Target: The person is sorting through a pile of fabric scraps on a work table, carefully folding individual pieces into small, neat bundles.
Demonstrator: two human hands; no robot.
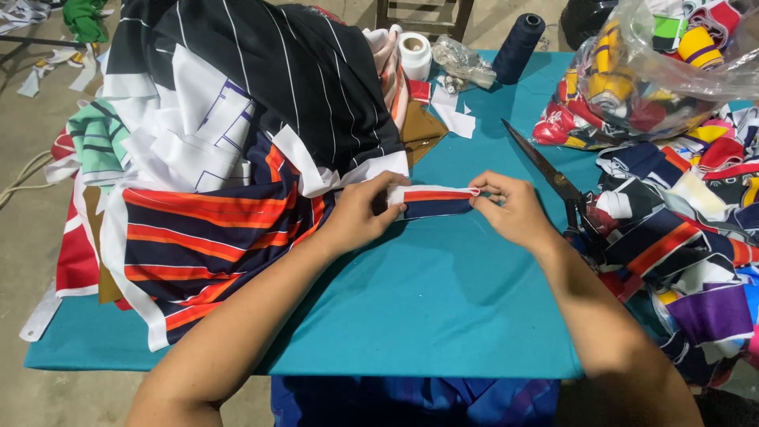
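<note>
- My left hand (pixel 360 217) and right hand (pixel 510 207) sit a little apart at mid-frame, each pinched shut on one end of a short folded strip of navy, orange and white knit fabric (pixel 433 202); I judge the strip is held taut between them so its white edge lies flat against the teal cloth-covered table (pixel 443 316).
- The strip's left end runs into the heap of striped navy, orange, black and white garments (pixel 237 158) at left of frame, so I cannot tell whether it is a loose piece or already joined to a garment there.
- Long dark-bladed scissors (pixel 545 170) lie just right of my right hand, tip toward the upper centre; their handles are buried under the pile of coloured fabric strips (pixel 688 229) along the right edge.
- At top of frame stand a dark navy thread cone (pixel 518 46) and a white tape roll (pixel 414 55), well apart from my hands.
- A clear plastic bag of bright cloth rolls (pixel 656 71) fills the upper right; its top is cut off by the frame.
- My fingertips are partly hidden behind the strip, so the exact grip is unclear.
</note>
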